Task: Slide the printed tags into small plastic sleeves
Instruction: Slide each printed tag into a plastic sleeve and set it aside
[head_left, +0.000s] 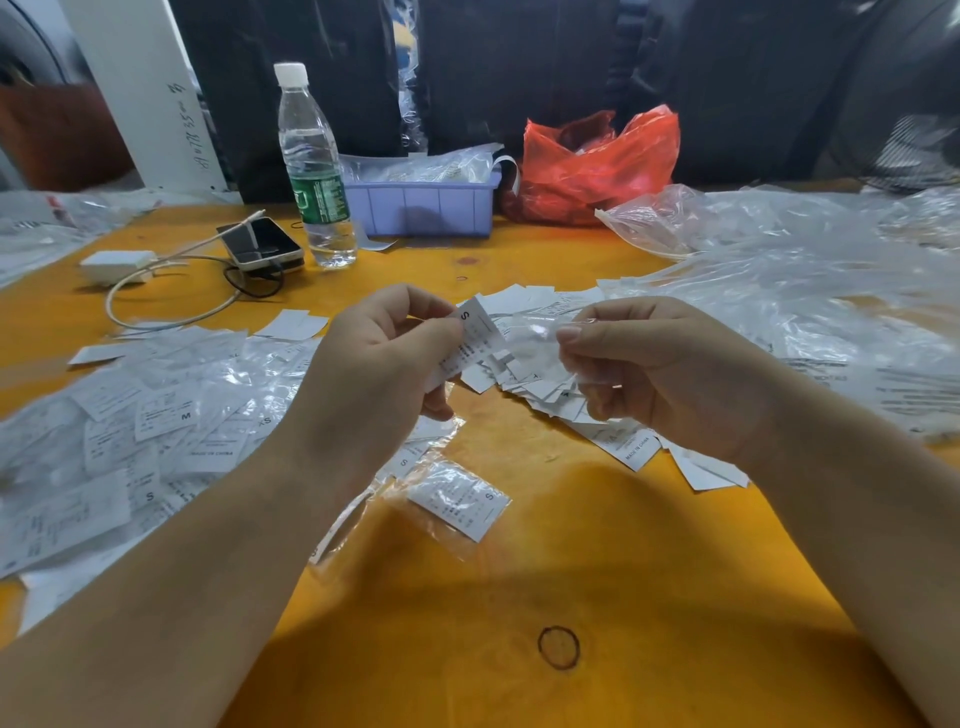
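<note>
A tag (470, 340) is pinched by the left hand (384, 353) and a clear sleeve (537, 345) by the right hand (670, 374); filled sleeves (156, 415) are heaped at nine o'clock, loose tags (550, 395) at two.

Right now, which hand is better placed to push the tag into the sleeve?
The left hand. It already pinches the printed tag, whose S end points toward the clear sleeve held by the right hand, so the left should probably push while the right steadies the sleeve.
</note>
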